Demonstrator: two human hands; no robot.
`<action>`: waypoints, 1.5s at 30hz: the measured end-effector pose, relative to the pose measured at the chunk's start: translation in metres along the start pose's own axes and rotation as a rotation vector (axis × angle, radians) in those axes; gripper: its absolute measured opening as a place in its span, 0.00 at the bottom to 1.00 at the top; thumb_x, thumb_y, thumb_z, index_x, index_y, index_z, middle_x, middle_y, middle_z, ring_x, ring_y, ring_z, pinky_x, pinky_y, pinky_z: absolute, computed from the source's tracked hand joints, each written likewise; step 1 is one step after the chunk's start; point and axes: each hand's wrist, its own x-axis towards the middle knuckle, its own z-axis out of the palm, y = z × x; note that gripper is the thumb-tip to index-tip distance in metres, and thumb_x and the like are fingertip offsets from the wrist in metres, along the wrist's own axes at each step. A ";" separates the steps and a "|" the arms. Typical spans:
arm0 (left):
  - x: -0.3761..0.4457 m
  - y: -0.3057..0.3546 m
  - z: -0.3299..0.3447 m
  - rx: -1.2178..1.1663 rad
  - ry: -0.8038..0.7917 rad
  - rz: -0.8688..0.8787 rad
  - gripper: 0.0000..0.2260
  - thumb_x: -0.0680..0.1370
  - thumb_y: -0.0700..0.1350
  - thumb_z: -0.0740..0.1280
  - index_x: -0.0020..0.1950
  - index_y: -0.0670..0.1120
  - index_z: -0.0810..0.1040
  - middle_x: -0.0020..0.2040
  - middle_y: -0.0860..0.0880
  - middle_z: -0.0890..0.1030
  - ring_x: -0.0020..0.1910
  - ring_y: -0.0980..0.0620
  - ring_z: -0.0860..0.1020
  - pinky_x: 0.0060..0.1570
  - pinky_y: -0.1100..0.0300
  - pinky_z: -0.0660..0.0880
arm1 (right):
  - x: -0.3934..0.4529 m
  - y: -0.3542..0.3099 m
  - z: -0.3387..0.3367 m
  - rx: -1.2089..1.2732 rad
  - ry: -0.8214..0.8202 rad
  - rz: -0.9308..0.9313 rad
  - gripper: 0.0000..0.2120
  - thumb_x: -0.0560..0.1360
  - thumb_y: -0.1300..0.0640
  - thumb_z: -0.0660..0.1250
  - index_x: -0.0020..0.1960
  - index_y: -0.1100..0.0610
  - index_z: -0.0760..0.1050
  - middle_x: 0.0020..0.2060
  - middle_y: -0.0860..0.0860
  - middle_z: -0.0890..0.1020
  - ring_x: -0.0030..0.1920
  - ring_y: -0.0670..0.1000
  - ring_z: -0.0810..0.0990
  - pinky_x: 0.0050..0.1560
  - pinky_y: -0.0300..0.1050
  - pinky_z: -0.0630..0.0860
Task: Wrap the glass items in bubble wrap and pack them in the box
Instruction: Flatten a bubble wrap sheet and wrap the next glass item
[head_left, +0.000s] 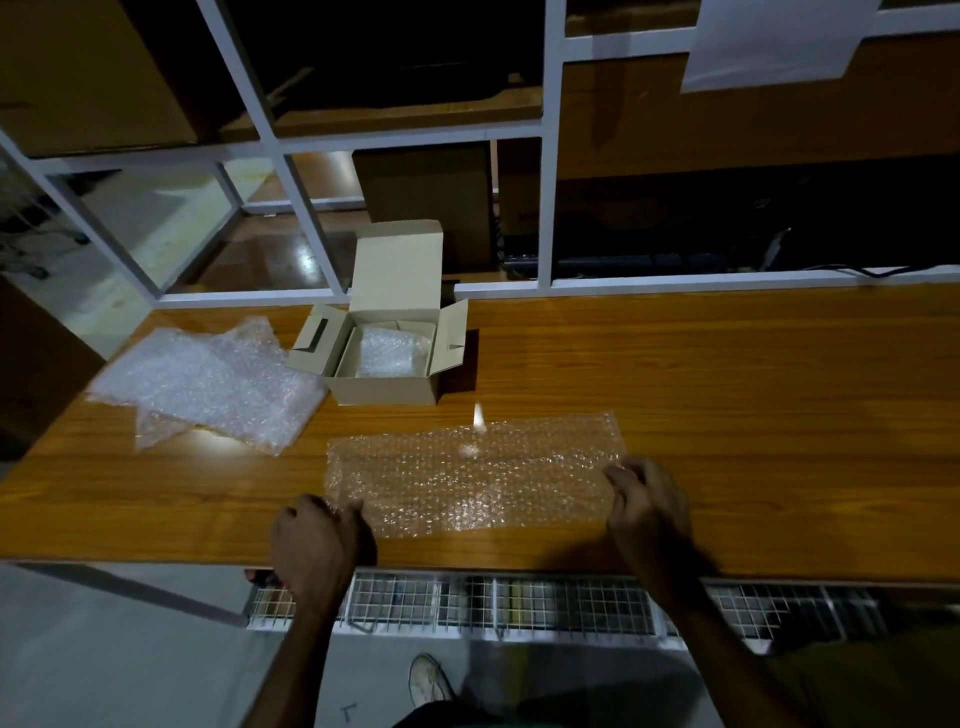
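Observation:
A clear sheet of bubble wrap (475, 475) lies flat on the wooden table (727, 395) near its front edge. My left hand (317, 545) grips the sheet's near left corner with curled fingers. My right hand (647, 506) pinches its right edge. Behind the sheet stands a small open cardboard box (387, 387) with its lid up and side flaps out. A bubble-wrapped item (389, 353) sits inside it. No bare glass item is in view.
A loose pile of bubble wrap (208, 387) lies at the table's left end. A white-framed shelf partition (550, 156) rises along the table's far edge, with brown boxes behind it. A wire mesh tray (467, 605) hangs under the front edge.

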 end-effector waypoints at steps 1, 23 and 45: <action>0.003 -0.002 0.001 -0.019 0.009 -0.029 0.27 0.75 0.69 0.69 0.45 0.44 0.77 0.44 0.41 0.82 0.44 0.41 0.78 0.48 0.47 0.80 | -0.003 0.003 -0.001 0.004 0.001 0.013 0.13 0.76 0.69 0.72 0.58 0.57 0.85 0.57 0.56 0.82 0.59 0.60 0.80 0.55 0.61 0.77; -0.066 0.146 -0.028 -0.934 0.049 0.275 0.04 0.84 0.37 0.66 0.55 0.44 0.75 0.47 0.52 0.78 0.41 0.63 0.78 0.35 0.69 0.76 | 0.017 0.021 -0.028 0.169 -0.278 0.349 0.27 0.77 0.47 0.74 0.74 0.53 0.75 0.43 0.45 0.83 0.45 0.53 0.84 0.48 0.49 0.81; -0.091 0.181 0.043 -0.412 -0.017 0.666 0.09 0.81 0.42 0.65 0.55 0.53 0.84 0.57 0.56 0.85 0.62 0.57 0.76 0.66 0.51 0.65 | 0.011 0.024 -0.037 0.202 -0.112 0.261 0.08 0.83 0.58 0.65 0.59 0.55 0.82 0.52 0.53 0.83 0.51 0.55 0.81 0.47 0.45 0.73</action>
